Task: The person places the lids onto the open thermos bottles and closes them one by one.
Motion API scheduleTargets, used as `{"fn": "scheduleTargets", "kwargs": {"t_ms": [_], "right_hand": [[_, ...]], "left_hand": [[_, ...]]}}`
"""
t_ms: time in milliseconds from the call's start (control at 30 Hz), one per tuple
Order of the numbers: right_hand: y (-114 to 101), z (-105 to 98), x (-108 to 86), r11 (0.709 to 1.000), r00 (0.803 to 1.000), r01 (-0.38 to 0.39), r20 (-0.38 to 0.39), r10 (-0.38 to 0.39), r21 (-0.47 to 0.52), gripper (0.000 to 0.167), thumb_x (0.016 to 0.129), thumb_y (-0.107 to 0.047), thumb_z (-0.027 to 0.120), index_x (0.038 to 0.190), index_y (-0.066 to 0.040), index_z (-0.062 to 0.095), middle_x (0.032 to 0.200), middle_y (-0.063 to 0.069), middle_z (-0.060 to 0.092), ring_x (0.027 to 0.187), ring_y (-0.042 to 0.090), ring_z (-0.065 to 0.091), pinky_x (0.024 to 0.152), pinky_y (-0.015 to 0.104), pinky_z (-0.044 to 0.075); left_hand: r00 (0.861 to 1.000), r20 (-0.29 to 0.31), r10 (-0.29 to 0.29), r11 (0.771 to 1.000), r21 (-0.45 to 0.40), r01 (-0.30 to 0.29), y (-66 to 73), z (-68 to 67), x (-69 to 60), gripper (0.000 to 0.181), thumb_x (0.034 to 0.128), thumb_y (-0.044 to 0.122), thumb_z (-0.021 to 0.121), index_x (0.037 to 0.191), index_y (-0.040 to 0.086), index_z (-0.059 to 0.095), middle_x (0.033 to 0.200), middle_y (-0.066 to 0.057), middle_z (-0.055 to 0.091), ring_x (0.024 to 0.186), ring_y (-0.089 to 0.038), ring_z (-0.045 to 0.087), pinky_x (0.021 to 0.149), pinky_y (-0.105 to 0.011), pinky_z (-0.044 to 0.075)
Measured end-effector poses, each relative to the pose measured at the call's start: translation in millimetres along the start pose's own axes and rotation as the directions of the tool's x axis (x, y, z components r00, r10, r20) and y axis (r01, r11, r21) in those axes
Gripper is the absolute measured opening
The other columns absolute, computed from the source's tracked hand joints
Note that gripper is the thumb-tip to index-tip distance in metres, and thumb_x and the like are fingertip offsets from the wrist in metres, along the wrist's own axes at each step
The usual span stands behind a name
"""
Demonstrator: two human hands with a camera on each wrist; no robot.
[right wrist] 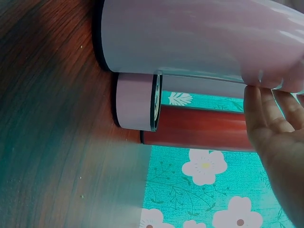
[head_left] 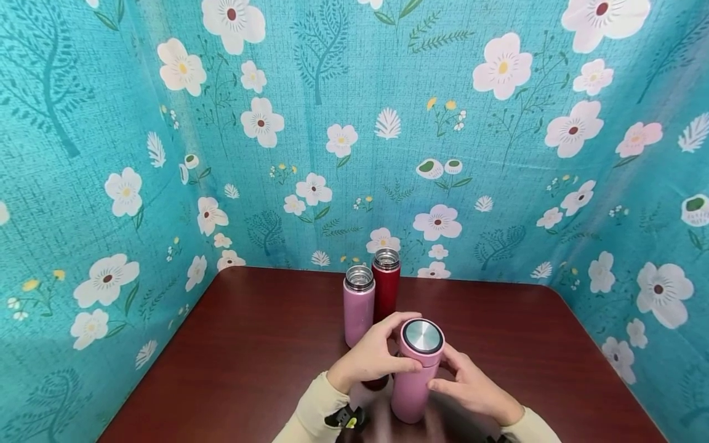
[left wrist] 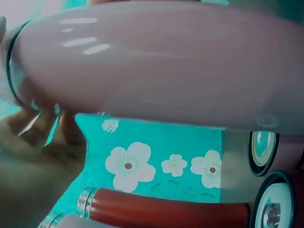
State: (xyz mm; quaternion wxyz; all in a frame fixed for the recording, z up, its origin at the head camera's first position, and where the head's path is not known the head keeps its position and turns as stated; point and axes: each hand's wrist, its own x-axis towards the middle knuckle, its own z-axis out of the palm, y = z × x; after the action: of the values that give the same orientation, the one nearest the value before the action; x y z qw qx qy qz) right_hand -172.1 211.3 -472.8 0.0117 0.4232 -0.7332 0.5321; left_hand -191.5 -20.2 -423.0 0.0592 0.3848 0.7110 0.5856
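A pink thermos (head_left: 411, 391) with a lid on, topped by a silver disc (head_left: 423, 336), stands in front of me between both hands. My left hand (head_left: 372, 354) grips the lid from the left, thumb in front and fingers behind. The right hand (head_left: 476, 386) holds the right side just below the lid, its fingers partly hidden behind the thermos. In the right wrist view, the black base edge of the thermos (right wrist: 190, 38) is close to the table; I cannot tell whether it touches.
Behind stand a lidless pink thermos (head_left: 359, 311) and a lidless red thermos (head_left: 386, 283). A pink lid (right wrist: 135, 102) lies open side up on the table (head_left: 266, 344); a red lid (left wrist: 275, 204) is beside it. Flowered turquoise cloth (head_left: 343, 166) surrounds the table's back and sides.
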Motion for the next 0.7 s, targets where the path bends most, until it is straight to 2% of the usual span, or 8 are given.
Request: {"fn": "scheduleTargets", "kwargs": {"t_ms": [167,433,467,533,700], "right_hand": [[1,0,-1.0,1.0,1.0,-0.003,0.004,0.003,0.007,0.072,0.081,0.006,0.067,0.144,-0.004,0.032,0.136,0.012,0.048,0.124,0.018,0.047,0.094,0.03,0.045],[3,-1,0.4,1.0,1.0,0.028,-0.001,-0.028,-0.014,0.077,0.078,0.006,0.07,0.143,-0.004,0.032,0.135,0.012,0.049,0.123,0.019,0.048,0.094,0.03,0.044],[3,-1,0.5,0.999,1.0,0.028,-0.001,-0.028,-0.017,0.077,0.077,0.006,0.07,0.143,-0.004,0.032,0.135,0.012,0.049,0.123,0.019,0.048,0.094,0.03,0.045],[2,-1,1.0,1.0,1.0,0.018,0.0,-0.018,-0.011,0.076,0.078,0.006,0.07,0.144,-0.004,0.032,0.135,0.012,0.049,0.123,0.019,0.048,0.093,0.03,0.045],[1,0,0.3,1.0,1.0,0.001,-0.01,-0.001,-0.001,0.075,0.079,0.006,0.069,0.144,-0.005,0.032,0.135,0.012,0.049,0.122,0.019,0.048,0.093,0.03,0.045]], "left_hand": [[0.999,-0.021,-0.048,0.999,0.016,0.049,3.5,1.4,2.1,0.063,0.0736,0.009,0.08,0.129,0.018,0.051,0.112,0.002,0.062,0.09,-0.005,0.058,0.075,-0.024,0.052],[0.995,0.092,-0.035,0.996,-0.075,0.042,32.2,-7.6,1.6,0.059,0.0788,-0.002,0.072,0.132,0.004,0.047,0.117,-0.005,0.06,0.099,-0.003,0.057,0.082,-0.027,0.051],[0.994,0.102,-0.035,0.996,-0.083,0.044,31.6,-7.8,1.6,0.059,0.0795,-0.002,0.071,0.133,0.003,0.046,0.118,-0.005,0.06,0.1,-0.003,0.056,0.083,-0.028,0.051],[0.993,0.116,-0.038,0.994,-0.098,0.049,21.1,-7.1,1.7,0.061,0.0811,0.0,0.07,0.136,0.005,0.044,0.121,-0.005,0.058,0.104,-0.004,0.056,0.085,-0.029,0.05],[0.995,0.099,-0.023,0.992,-0.119,0.034,-4.2,-2.7,1.2,0.065,0.0836,0.015,0.07,0.141,0.016,0.04,0.125,-0.001,0.056,0.106,-0.008,0.055,0.086,-0.031,0.05]]}}
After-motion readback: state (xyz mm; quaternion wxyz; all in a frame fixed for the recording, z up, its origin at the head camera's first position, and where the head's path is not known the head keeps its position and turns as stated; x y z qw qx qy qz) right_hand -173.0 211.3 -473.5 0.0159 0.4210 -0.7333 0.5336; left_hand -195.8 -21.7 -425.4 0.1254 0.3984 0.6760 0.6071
